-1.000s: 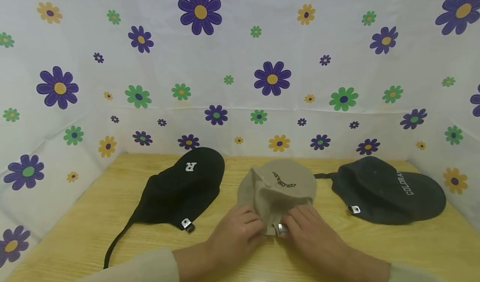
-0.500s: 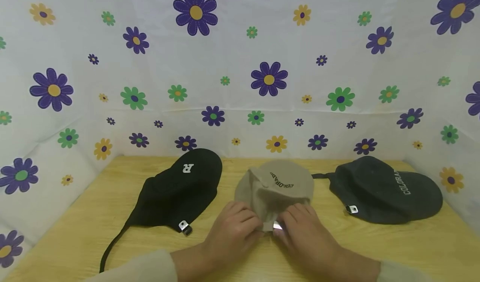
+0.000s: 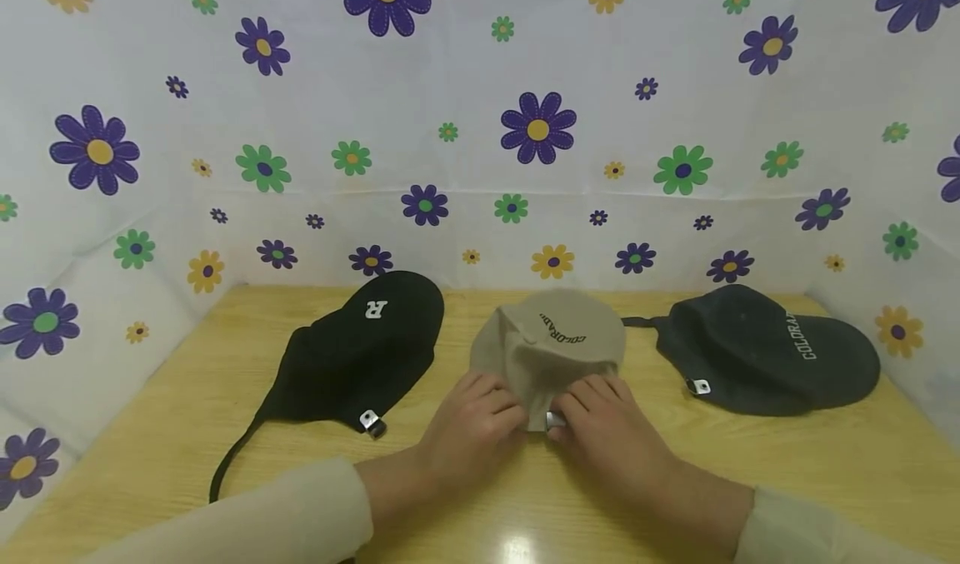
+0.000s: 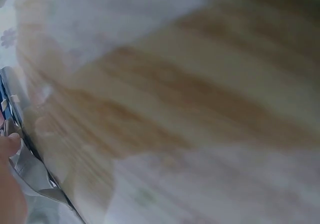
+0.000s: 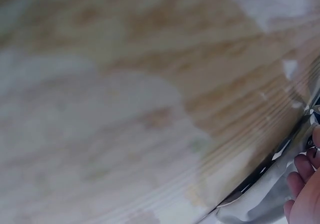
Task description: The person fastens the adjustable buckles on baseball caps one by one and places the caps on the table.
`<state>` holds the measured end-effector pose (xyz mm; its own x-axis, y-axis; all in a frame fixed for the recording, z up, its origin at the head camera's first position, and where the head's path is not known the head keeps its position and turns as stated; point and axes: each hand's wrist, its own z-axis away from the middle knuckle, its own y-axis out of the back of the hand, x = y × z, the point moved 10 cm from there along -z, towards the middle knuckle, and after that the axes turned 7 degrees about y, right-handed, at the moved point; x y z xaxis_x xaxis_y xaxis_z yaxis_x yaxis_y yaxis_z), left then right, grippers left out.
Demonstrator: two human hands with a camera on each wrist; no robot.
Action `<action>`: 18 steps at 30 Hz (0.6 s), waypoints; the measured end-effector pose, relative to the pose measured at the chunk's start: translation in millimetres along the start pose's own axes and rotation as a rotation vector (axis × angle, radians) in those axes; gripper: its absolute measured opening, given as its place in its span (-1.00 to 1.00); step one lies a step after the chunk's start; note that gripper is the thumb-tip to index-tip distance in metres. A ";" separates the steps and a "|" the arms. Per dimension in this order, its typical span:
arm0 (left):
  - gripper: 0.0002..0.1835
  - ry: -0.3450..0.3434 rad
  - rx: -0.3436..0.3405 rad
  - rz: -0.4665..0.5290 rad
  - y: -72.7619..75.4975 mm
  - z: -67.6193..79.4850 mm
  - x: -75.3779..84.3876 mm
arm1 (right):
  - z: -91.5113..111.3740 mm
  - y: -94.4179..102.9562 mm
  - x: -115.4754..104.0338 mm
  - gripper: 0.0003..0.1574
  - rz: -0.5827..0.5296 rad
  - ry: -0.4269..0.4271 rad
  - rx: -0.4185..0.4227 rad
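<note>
A beige baseball cap [image 3: 577, 310] with dark COLORADO lettering lies mid-table, its brim away from me and its back strap [image 3: 536, 418] toward me. My left hand [image 3: 476, 418] grips the cap's back edge on the left of the strap, fingers curled over the fabric. On the other side my right hand [image 3: 611, 426] pinches the cap by its silver buckle [image 3: 555, 420], thumb below. Strap and buckle meet between the two hands. The wrist views catch only part of each hand at the frame edge, with the pale cap fabric [image 4: 34, 173] beside the left thumb.
On the left lies a black cap [image 3: 352, 372] with a white R, its long strap loose and its metal clasp [image 3: 370, 421] facing front. A dark grey cap [image 3: 750, 364] lies to the right, strap also undone. Behind the wooden table [image 3: 187, 381] hangs a flowered cloth [image 3: 450, 72].
The hands have drawn together, and the gap between strap end and buckle has narrowed. The strap end no longer hangs apart. The head view has tilted slightly down; the other caps lie as before.
</note>
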<state>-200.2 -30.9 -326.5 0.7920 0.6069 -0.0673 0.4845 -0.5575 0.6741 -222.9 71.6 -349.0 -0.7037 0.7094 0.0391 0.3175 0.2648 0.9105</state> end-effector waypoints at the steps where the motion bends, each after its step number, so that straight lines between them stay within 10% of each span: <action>1: -0.91 0.002 -0.003 -0.005 -0.1 0.4 -0.3 | -0.3 0.4 -1.0 -0.79 0.002 0.008 0.005; 18: -0.87 0.034 -0.012 0.004 -1.0 -0.1 -0.6 | 0.3 6.8 -12.0 -0.70 0.144 0.187 0.108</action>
<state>-201.2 -30.6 -327.0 0.7808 0.6235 -0.0400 0.4767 -0.5531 0.6833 -212.1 65.1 -343.3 -0.7481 0.6147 0.2500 0.4823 0.2450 0.8410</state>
